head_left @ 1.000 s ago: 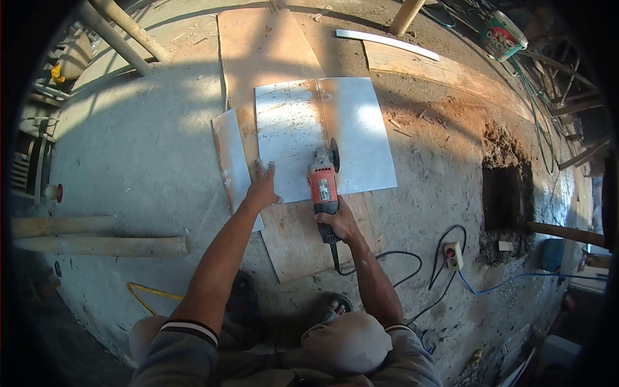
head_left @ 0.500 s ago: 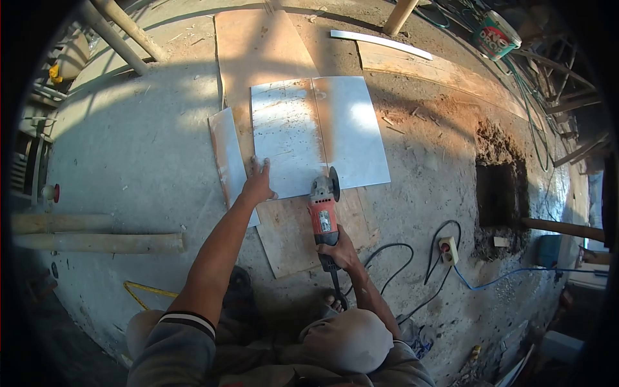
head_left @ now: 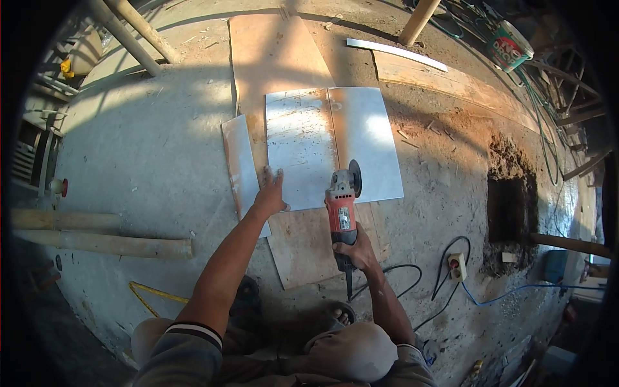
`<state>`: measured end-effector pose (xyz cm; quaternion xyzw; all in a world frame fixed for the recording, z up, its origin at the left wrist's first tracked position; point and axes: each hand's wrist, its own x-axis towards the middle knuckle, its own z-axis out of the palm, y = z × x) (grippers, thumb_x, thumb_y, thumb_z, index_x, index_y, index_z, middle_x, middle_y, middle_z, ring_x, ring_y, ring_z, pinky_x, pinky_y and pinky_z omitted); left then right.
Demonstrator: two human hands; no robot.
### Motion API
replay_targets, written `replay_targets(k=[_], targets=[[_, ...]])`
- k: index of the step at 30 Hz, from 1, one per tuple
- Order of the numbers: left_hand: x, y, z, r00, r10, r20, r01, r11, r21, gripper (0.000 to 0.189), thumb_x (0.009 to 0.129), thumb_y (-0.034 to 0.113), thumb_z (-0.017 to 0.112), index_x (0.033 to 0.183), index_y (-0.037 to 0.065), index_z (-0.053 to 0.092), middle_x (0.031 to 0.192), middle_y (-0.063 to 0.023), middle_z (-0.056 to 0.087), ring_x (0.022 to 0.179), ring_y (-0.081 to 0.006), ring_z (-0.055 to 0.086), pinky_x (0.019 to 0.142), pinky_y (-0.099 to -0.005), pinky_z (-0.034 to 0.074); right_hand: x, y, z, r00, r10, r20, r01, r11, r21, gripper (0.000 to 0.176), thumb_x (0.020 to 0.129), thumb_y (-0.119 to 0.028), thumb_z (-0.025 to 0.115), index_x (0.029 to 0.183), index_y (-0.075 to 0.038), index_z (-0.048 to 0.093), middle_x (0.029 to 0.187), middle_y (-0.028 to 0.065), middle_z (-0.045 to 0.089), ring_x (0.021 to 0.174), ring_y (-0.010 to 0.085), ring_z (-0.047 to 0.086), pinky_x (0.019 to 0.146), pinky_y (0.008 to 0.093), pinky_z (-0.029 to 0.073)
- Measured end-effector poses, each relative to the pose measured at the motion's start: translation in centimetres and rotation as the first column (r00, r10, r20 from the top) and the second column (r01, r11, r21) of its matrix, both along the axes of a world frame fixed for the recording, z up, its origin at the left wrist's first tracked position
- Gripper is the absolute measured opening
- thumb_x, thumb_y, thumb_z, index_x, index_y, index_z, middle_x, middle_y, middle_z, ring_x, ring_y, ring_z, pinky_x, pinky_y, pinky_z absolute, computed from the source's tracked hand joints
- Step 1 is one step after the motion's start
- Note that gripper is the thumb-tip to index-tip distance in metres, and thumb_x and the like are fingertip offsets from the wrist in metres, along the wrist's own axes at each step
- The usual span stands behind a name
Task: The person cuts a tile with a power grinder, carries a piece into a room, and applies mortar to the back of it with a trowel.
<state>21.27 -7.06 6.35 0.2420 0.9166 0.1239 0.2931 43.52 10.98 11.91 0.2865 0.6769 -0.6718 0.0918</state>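
My right hand (head_left: 356,248) is closed around the rear body of a red and black angle grinder (head_left: 342,216). Its dark cutting disc (head_left: 355,178) stands on edge over the near part of a white tile (head_left: 374,148), just right of a dark line running across the tile. Orange-brown dust streaks the surface along that line. My left hand (head_left: 271,193) lies at the tile's near left corner, fingers spread and pressing on it. Beneath the tile is a brown board (head_left: 303,251), and a narrow white strip (head_left: 240,171) lies to the left.
A socket block (head_left: 457,267) with black and blue cords sits on the concrete at right. Beyond it is a square hole (head_left: 507,209). Bamboo poles (head_left: 116,244) lie at left, near a yellow folding rule (head_left: 158,293). A bucket (head_left: 509,46) stands far right.
The view has shifted, moving the scene right and down. Against the tile, the grinder has moved slightly away from me and right of the dark line. My left hand keeps its place.
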Motion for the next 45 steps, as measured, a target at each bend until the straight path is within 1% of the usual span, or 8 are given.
replay_targets(k=[2,4,14,19,21,33,35,45], targets=[[0.2,-0.1,0.1,1.000,-0.001,-0.002,0.001,1.000,0.016,0.114,0.056,0.022,0.084,0.142,0.002,0.011,0.144,-0.0325,-0.002,0.135,-0.0419,0.008,0.107,-0.0388,0.027,-4.7,1.9,0.0,0.999,-0.005,-0.045,0.005,1.000,-0.010,0.073,0.061,-0.017,0.075,0.121,0.005,0.039,0.093,0.0119,0.057,0.079,0.0198,0.058,0.073,0.0309,0.049],[0.2,-0.2,0.2,1.000,0.000,-0.005,0.000,1.000,0.029,0.114,0.056,0.022,0.084,0.142,0.002,0.012,0.144,-0.0323,-0.001,0.136,-0.0417,0.008,0.107,-0.0390,0.028,-9.7,3.8,-0.4,0.996,0.037,-0.083,-0.026,0.991,0.131,0.065,0.061,-0.019,0.074,0.113,0.005,0.044,0.091,0.0132,0.058,0.079,0.0211,0.059,0.071,0.0313,0.049],[0.3,0.1,1.0,0.999,0.014,0.034,-0.013,1.000,-0.005,0.111,0.059,0.020,0.082,0.142,0.002,0.011,0.144,-0.0311,-0.002,0.136,-0.0403,0.009,0.104,-0.0384,0.032,-27.9,8.3,-5.5,0.958,-0.029,-0.287,0.030,1.000,-0.001,0.051,0.063,-0.018,0.073,0.104,0.003,0.052,0.085,0.0104,0.061,0.075,0.0181,0.059,0.069,0.0297,0.048],[0.2,0.3,1.5,0.996,0.033,0.085,-0.033,0.999,-0.003,0.110,0.060,0.019,0.082,0.142,0.002,0.010,0.145,-0.0305,-0.003,0.136,-0.0396,0.010,0.104,-0.0384,0.033,-29.4,8.2,-5.7,0.949,-0.038,-0.313,0.040,0.999,0.001,0.052,0.063,-0.018,0.074,0.106,0.001,0.052,0.087,0.0097,0.062,0.077,0.0185,0.059,0.072,0.0299,0.048],[0.3,0.4,1.4,0.996,0.023,0.081,-0.023,1.000,0.006,0.110,0.060,0.019,0.082,0.142,0.002,0.010,0.145,-0.0303,-0.004,0.136,-0.0394,0.010,0.104,-0.0382,0.033,-29.6,8.3,-6.2,0.954,-0.025,-0.300,0.061,0.992,0.114,0.055,0.063,-0.017,0.074,0.109,0.001,0.050,0.089,0.0099,0.062,0.078,0.0199,0.059,0.073,0.0311,0.048],[0.3,0.6,1.6,0.996,0.030,0.079,-0.028,0.999,-0.023,0.111,0.061,0.020,0.082,0.142,0.003,0.008,0.145,-0.0297,-0.004,0.136,-0.0397,0.004,0.106,-0.0377,0.029,-29.9,8.2,-6.4,0.957,-0.039,-0.289,0.040,0.999,-0.002,0.052,0.062,-0.013,0.075,0.107,-0.001,0.053,0.085,0.0074,0.060,0.070,0.0164,0.057,0.065,0.0298,0.049],[0.4,0.4,1.4,1.000,-0.015,-0.003,0.015,1.000,-0.016,0.109,0.061,0.019,0.081,0.141,0.002,0.010,0.143,-0.0320,-0.001,0.133,-0.0424,0.017,0.100,-0.0380,0.038,-29.8,8.3,-6.1,0.961,-0.041,-0.275,0.039,0.999,-0.012,0.051,0.062,-0.013,0.075,0.106,-0.001,0.053,0.085,0.0075,0.060,0.070,0.0164,0.057,0.064,0.0298,0.049],[0.5,0.4,1.0,0.999,-0.024,-0.034,0.023,0.999,-0.024,0.110,0.060,0.019,0.082,0.142,0.002,0.010,0.144,-0.0318,-0.001,0.133,-0.0422,0.017,0.100,-0.0382,0.038,-30.5,8.3,-6.3,0.957,-0.050,-0.286,0.043,0.999,-0.028,0.049,0.062,-0.011,0.074,0.104,-0.001,0.052,0.082,0.0081,0.059,0.066,0.0172,0.058,0.061,0.0301,0.049]])
